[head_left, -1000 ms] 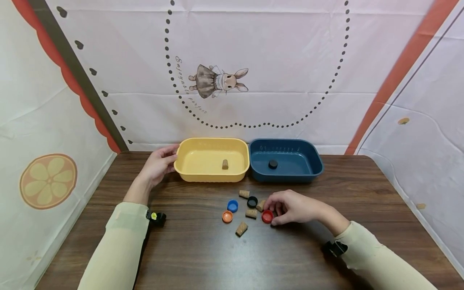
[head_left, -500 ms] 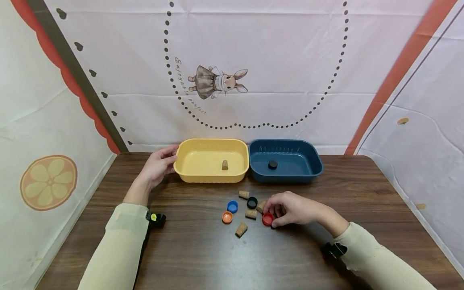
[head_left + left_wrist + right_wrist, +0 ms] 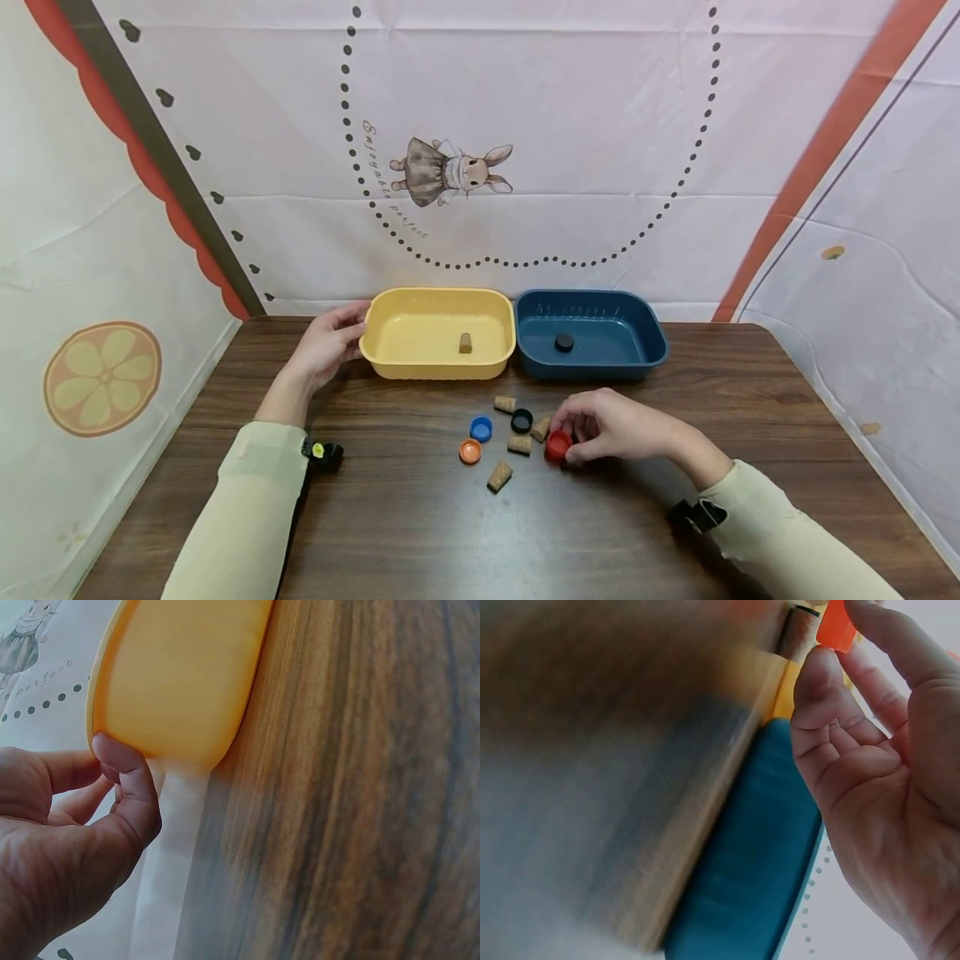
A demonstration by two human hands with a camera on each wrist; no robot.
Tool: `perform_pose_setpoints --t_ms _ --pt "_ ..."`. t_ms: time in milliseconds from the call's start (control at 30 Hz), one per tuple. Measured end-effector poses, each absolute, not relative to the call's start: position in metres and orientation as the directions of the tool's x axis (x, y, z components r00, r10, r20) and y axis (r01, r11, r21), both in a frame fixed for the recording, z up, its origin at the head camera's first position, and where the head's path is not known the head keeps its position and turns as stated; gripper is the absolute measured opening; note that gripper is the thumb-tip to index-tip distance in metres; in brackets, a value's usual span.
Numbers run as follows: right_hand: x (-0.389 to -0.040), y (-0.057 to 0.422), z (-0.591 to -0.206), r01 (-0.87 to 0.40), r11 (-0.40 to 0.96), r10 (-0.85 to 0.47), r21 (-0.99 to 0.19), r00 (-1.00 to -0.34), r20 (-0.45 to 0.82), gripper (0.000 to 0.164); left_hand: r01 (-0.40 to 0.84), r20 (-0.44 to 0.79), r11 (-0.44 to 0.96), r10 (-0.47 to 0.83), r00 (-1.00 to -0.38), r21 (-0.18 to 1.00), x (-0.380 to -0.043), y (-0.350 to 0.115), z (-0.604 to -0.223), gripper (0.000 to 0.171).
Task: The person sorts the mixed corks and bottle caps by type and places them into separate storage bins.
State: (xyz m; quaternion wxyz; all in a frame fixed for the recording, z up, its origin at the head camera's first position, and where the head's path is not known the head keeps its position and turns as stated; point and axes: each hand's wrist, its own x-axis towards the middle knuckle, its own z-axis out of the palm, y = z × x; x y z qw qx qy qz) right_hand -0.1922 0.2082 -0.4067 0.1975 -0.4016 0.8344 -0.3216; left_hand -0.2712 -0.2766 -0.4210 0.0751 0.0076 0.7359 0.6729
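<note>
Between its thumb and fingertips my right hand [image 3: 615, 425] pinches a red bottle cap [image 3: 558, 446], hollow side up. In the right wrist view the cap [image 3: 836, 628] sits between the thumb and a fingertip. My left hand [image 3: 324, 346] holds the left end of a yellow tray [image 3: 438, 369]; in the left wrist view its fingers [image 3: 124, 761] pinch the rim. One cork [image 3: 466, 343] is inside that tray. A blue bottle cap [image 3: 481, 429], an orange cap [image 3: 470, 452], a black cap [image 3: 521, 421] and several corks [image 3: 499, 476] lie left of the right hand.
A dark blue tray [image 3: 592, 367] stands against the yellow one's right side, with a black cap [image 3: 565, 342] in it. Both trays are at the back of the wooden table [image 3: 405, 517], before a printed cloth [image 3: 600, 167].
The right hand has taken the red cap from beside the corks and raised it slightly, shifting a little to the right. My left hand stays at the yellow tray.
</note>
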Motion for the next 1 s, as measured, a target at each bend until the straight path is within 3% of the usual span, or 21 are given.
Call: perform_pose_setpoints --t_ms 1000 --pt "-0.21 0.24 -0.367 -0.533 0.547 -0.644 -0.645 -0.76 0.081 0.031 -0.093 -0.102 0.077 0.114 -0.988 0.993 -0.272 -0.277 -0.422 0.053"
